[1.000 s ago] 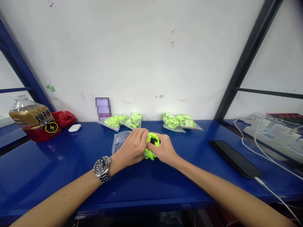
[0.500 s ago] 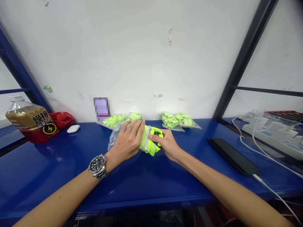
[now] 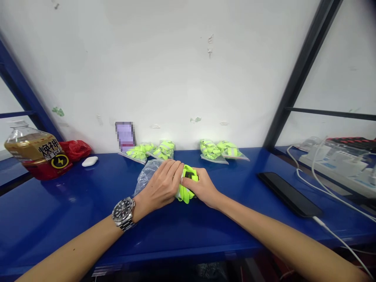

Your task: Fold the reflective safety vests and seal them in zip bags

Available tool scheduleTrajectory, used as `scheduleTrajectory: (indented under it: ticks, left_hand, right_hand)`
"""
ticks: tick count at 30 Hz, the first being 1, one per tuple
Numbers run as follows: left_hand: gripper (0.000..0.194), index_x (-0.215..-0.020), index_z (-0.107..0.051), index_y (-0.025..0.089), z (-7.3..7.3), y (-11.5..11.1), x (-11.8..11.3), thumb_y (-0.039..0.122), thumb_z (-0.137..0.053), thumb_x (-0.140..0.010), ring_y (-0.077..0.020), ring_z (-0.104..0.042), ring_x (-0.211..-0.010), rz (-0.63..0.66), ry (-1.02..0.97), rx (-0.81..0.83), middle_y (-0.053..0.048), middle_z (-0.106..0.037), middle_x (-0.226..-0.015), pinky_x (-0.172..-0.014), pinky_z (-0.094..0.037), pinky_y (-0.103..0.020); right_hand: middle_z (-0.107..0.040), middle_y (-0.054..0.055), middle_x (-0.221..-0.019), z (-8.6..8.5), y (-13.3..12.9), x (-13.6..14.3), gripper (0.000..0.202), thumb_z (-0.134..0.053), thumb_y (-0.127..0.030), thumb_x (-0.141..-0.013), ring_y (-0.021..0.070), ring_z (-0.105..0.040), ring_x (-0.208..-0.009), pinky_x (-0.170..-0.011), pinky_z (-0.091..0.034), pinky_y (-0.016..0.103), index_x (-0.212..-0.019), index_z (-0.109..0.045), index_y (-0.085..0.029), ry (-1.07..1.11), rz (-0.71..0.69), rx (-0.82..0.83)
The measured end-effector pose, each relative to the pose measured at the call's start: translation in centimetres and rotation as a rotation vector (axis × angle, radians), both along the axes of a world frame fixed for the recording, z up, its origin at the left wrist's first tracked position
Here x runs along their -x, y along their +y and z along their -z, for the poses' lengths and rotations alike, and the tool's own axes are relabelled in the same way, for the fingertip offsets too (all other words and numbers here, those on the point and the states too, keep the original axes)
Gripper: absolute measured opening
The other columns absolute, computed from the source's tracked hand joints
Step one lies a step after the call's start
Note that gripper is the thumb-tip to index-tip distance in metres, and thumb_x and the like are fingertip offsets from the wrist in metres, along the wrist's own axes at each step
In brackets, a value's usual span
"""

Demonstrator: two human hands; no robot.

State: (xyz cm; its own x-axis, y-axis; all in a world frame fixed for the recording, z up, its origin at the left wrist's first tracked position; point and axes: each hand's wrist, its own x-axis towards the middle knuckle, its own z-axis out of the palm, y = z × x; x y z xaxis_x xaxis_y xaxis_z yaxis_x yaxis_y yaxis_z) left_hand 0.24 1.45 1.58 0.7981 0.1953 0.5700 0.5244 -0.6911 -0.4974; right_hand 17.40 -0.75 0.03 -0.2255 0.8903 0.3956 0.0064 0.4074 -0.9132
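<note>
"One white wall (image 3: pixel 164 78) filled the far side, marked with small scuffs. What stood before it?"

"A blue table (image 3: pixel 182 231), with a black post (image 3: pixel 289 96) rising at its far right corner. White power strips (image 3: pixel 337 164) with plugs in them lay at the right."

"And the next size down?"

"A bottle (image 3: pixel 38 156), gold above and dark red below, stood at the left, with a crumpled red bag (image 3: pixel 76 150) just beside it."

"Where were the hands?"

"Together over the middle of the table. The left hand (image 3: pixel 161 183) was closed palm down over the left end of a yellow-green strap bundle (image 3: pixel 185 194); I couldn't tell how its thumb lay underneath. The right hand (image 3: pixel 204 188) clamped the bundle's right end, thumb pressed on the near face, the other fingers mostly hidden behind."

"Anything touching them?"

"A clear plastic bag (image 3: pixel 147 176) spread out to the left from under the left hand."

"And the smaller pieces?"

"A black phone (image 3: pixel 289 194) lay at the right, a white cable plugged into its near end. Four bagged bundles (image 3: pixel 142 149) rested by the wall, two left of centre and two right. Smaller again was the steel watch (image 3: pixel 123 211) on the left wrist, then a white case (image 3: pixel 89 161) near the red bag."
</note>
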Motion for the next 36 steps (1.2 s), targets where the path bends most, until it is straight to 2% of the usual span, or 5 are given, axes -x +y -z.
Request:
scheduleTrajectory:
  ticks: [9,14,17,21,36]
  left_hand:
    - [0.059,-0.134,-0.037,0.001,0.4,0.8,0.1,0.008,-0.041,-0.076,-0.0345,-0.052,-0.115,0.056,-0.055,-0.019,-0.024,-0.057,-0.118,-0.099,-0.043,-0.056]
    - [0.068,-0.141,-0.029,0.005,-0.7,0.9,0.3,0.029,-0.052,-0.082,-0.0374,-0.038,-0.13,0.054,-0.078,0.045,-0.024,-0.047,-0.134,-0.108,-0.029,-0.061]
    - [0.072,-0.137,-0.035,0.007,-1.4,0.3,0.3,0.044,-0.057,-0.08,-0.0385,-0.038,-0.127,0.063,-0.16,0.11,-0.024,-0.044,-0.135,-0.105,-0.03,-0.06]
    - [0.015,-0.099,-0.053,0.015,-1.2,0.1,0.1,0.026,-0.045,-0.092,-0.0248,-0.053,-0.092,-0.007,-0.329,0.186,-0.012,-0.058,-0.095,-0.083,-0.045,-0.044]
    - [0.02,-0.079,-0.042,0.02,0.2,1.0,-0.1,0.021,-0.034,-0.097,-0.0148,-0.05,-0.064,-0.044,-0.224,0.552,-0.001,-0.051,-0.075,-0.059,-0.04,-0.028]
  right_hand:
    - [-0.057,0.0,-0.072,-1.0,-0.6,0.4,0.017,-0.059,-0.035,-0.079,0.0167,-0.049,-0.072,-0.066,-0.04,0.027,-0.074,-0.058,-0.019,-0.426,0.352,-0.158]
    - [-0.063,0.0,-0.084,-1.6,-0.1,-0.6,0.019,-0.055,-0.032,-0.086,0.0158,-0.055,-0.075,-0.07,-0.044,0.026,-0.096,-0.061,-0.017,-0.404,0.21,-0.353]
    - [-0.064,0.006,-0.106,-1.4,0.6,-1.5,0.026,-0.055,-0.025,-0.087,0.0199,-0.057,-0.093,-0.084,-0.045,0.03,-0.112,-0.058,-0.017,-0.533,0.274,-0.588]
    - [-0.062,0.011,-0.113,-0.9,1.1,-2.1,0.026,-0.054,-0.021,-0.086,0.0244,-0.052,-0.103,-0.088,-0.045,0.036,-0.111,-0.058,-0.018,-0.8,0.378,-0.719]
    - [-0.059,0.011,-0.126,-0.2,0.8,-2.0,0.039,-0.054,-0.02,-0.087,0.0335,-0.043,-0.121,-0.087,-0.045,0.046,-0.126,-0.05,-0.017,-1.263,0.417,-0.809]
